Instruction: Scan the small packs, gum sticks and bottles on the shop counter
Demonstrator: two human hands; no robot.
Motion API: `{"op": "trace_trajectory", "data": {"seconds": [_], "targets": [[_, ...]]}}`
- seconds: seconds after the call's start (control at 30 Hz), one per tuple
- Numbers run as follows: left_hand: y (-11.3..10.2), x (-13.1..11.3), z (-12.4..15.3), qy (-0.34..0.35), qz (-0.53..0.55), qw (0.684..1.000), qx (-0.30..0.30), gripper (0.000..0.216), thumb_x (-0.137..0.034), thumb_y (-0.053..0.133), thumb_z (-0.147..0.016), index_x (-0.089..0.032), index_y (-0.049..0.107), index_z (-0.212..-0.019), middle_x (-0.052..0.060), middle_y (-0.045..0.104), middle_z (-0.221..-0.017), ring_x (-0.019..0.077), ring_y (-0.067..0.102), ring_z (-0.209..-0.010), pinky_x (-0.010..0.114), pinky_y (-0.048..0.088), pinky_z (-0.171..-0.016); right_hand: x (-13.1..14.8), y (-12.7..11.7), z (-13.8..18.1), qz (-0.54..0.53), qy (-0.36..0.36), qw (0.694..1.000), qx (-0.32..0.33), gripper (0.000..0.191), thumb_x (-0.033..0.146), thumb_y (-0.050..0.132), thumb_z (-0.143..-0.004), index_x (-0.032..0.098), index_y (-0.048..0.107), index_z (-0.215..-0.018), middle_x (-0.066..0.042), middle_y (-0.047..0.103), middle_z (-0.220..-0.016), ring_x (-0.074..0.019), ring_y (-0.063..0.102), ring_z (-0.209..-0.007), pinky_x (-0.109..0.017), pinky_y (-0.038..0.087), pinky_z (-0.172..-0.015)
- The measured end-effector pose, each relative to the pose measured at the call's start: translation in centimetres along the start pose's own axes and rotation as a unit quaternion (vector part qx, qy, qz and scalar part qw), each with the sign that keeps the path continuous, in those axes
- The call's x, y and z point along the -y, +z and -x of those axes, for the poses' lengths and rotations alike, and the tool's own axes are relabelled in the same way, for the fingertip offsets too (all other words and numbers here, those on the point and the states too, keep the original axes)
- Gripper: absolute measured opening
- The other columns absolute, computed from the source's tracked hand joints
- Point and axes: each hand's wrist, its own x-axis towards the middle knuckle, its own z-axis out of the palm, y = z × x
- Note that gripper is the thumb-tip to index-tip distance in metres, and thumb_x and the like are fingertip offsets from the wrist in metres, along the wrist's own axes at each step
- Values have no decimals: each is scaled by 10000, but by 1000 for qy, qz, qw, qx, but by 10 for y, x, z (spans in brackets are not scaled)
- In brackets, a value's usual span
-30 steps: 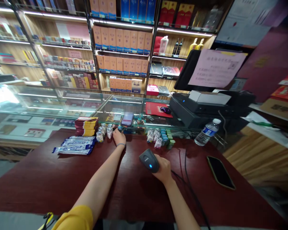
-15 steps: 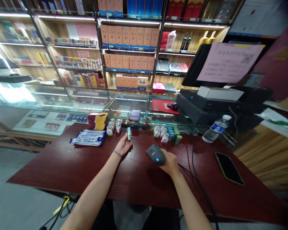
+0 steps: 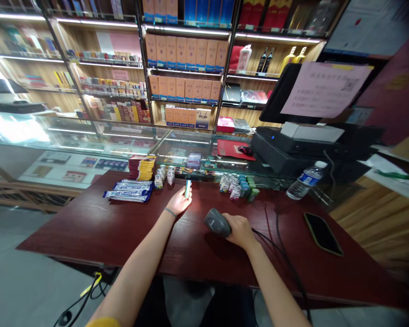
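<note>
My left hand (image 3: 179,202) is closed around a small green-and-white tube (image 3: 187,189), held upright just above the dark red-brown table (image 3: 116,236). In my right hand (image 3: 240,230) is a dark grey barcode scanner (image 3: 217,221), its head pointing left toward the tube. A faint reddish glow lies on the table beside the tube. Beyond my left hand stand several small clear bottles (image 3: 159,179) with pale contents. Further right is a cluster of similar small bottles (image 3: 235,191), with blue and green ones (image 3: 253,194) at its right side.
Blue-and-silver sachets (image 3: 131,190) and a stack of red and yellow packets (image 3: 142,168) lie at the table's back left. A water bottle (image 3: 306,180) and a phone (image 3: 323,233) are on the right. The scanner's cable (image 3: 286,268) runs over the table. A glass counter (image 3: 204,150) borders the back.
The scanner head has tipped and its blue light no longer shows. A reddish glow has appeared near the tube. My left hand has turned the tube slightly.
</note>
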Motion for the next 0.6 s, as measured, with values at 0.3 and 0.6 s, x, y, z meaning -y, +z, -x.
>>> {"op": "trace_trajectory", "data": {"seconds": [0.3,0.6], "targets": [[3,4,0,67,-76,994,-44,134,-236,680,-875,-165,661,-987,31,669,-865,89,610,-704,203,497,-628,-5,3,1,11,-3,997,-79,397,282,585,-747,142,622,-1117,-93,758,-863,-217,702,-692,-297,449,-647],[30,38,3,169,-346,923,-27,454,-351,838,-665,-162,629,-1022,66,702,-972,164,663,-843,279,536,-757,-60,-22,41,64,76,989,-108,368,324,595,-770,149,643,-1090,-88,761,-863,-235,717,-719,-304,491,-664]]}}
